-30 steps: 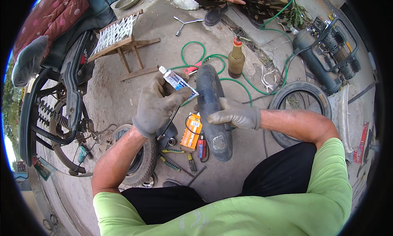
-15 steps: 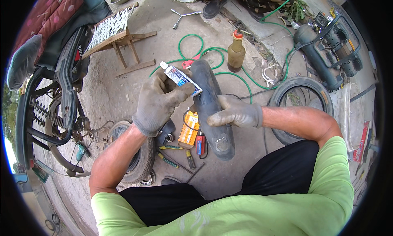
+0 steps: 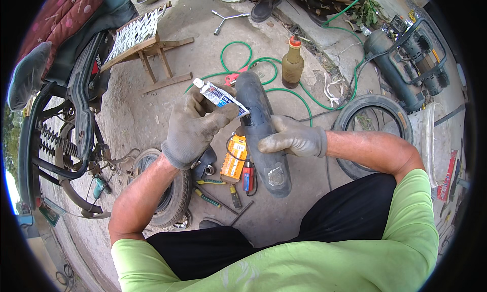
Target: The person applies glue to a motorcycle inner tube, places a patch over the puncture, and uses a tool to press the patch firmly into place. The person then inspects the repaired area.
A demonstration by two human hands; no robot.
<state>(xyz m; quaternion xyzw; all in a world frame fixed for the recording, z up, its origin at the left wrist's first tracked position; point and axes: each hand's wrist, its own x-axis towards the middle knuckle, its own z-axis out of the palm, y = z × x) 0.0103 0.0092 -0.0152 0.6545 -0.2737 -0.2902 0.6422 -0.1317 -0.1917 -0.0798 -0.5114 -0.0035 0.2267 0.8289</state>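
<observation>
In its grey work glove, my left hand (image 3: 190,122) grips a blue-and-white squeeze tube (image 3: 218,98) between thumb and fingers. The tube slants, its lower end against or just beside a dark, shiny spot on the black inner tube (image 3: 261,145). I cannot tell whether the two touch. My right hand (image 3: 297,137), also gloved, holds the inner tube from its right side, thumb across the front. The inner tube is puffed up and stands lengthwise before me, with a pale worn spot near its lower end.
Beneath my hands lie an orange box (image 3: 234,159), a small red device (image 3: 248,178) and hand tools. A tire (image 3: 177,201) sits left, another tire (image 3: 342,124) right. Beyond are a brown bottle (image 3: 292,66), green hose (image 3: 223,56), wooden stool (image 3: 147,46), compressor (image 3: 390,64) and a person's shoe (image 3: 265,9).
My left hand and the squeeze tube have shifted slightly left. The dark, shiny spot on the inner tube shows more plainly. My right hand has hardly moved.
</observation>
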